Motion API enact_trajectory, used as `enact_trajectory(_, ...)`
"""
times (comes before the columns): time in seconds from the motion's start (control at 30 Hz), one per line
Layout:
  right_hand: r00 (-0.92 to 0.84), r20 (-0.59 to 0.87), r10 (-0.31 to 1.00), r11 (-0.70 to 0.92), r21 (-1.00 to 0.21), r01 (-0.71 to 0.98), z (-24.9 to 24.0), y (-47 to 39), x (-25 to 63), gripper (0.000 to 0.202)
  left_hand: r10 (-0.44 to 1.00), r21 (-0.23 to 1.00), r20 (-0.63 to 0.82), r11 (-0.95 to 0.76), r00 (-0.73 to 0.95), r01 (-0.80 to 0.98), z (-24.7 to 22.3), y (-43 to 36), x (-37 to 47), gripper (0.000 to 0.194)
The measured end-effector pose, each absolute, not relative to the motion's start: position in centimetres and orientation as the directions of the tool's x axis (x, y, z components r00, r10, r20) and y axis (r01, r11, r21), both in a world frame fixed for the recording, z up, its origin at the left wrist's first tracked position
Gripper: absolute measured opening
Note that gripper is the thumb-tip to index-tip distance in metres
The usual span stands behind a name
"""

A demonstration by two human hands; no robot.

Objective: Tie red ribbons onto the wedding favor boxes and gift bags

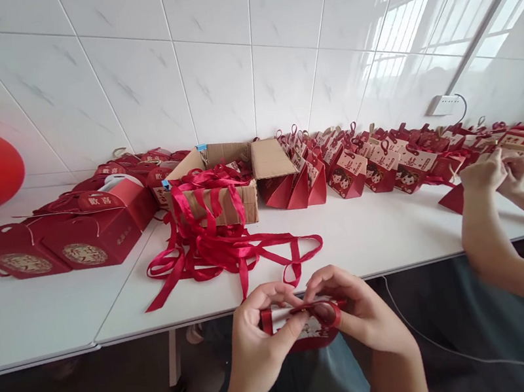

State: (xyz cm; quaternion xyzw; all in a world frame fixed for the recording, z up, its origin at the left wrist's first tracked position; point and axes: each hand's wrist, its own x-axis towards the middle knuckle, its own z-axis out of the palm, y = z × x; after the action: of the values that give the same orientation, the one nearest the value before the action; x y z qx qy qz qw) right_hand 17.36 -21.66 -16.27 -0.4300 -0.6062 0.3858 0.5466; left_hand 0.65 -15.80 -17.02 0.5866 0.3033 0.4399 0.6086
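Observation:
Over my lap, just off the table's front edge, is a small red and white printed gift box (313, 330), partly covered by my fingers. My left hand (265, 341) is closed at its left side, thumb and fingertips pinching a dark red ribbon (331, 312) at the box top. From the other side my right hand (368, 315) grips the same ribbon, which curves in a loop by its thumb. Whether the ribbon is knotted I cannot tell. Beyond my hands, a tangle of red ribbons (215, 250) spills from an open cardboard box (248, 205) onto the table.
Larger red boxes (85, 240) stand left on the white table (373, 238). Many small gift boxes (377, 171) line the wall to the right. A red bucket (2, 157) is far left. Another person's hands (492, 173) work at right. A white cable (444, 342) hangs below.

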Motion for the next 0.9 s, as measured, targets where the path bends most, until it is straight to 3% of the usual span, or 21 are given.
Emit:
enact_trajectory(0.17,0.099,0.370,0.924,0.357,-0.925,0.131,-16.2,-21.5,17.3,0.012,0.920,0.978,0.152,-0.085,0.363,-0.193,-17.1,-15.2,0.9,0.028)
enact_trajectory(0.4,0.248,0.555,0.794,0.493,-0.826,0.272,-15.8,-22.0,17.2,0.007,0.793,0.976,0.220,-0.180,0.568,-0.127,-18.0,-14.7,0.7,0.016)
enact_trajectory(0.73,0.354,0.555,0.753,0.440,-0.825,0.355,-15.2,-21.8,14.7,0.007,0.743,0.965,0.259,-0.218,0.617,-0.143,-17.3,-15.6,0.9,0.018)
enact_trajectory(0.9,0.377,0.510,0.773,0.458,-0.860,0.226,-15.6,-21.3,15.3,0.006,0.870,0.957,0.279,-0.220,0.406,-0.188,-18.0,-15.3,0.9,0.019)
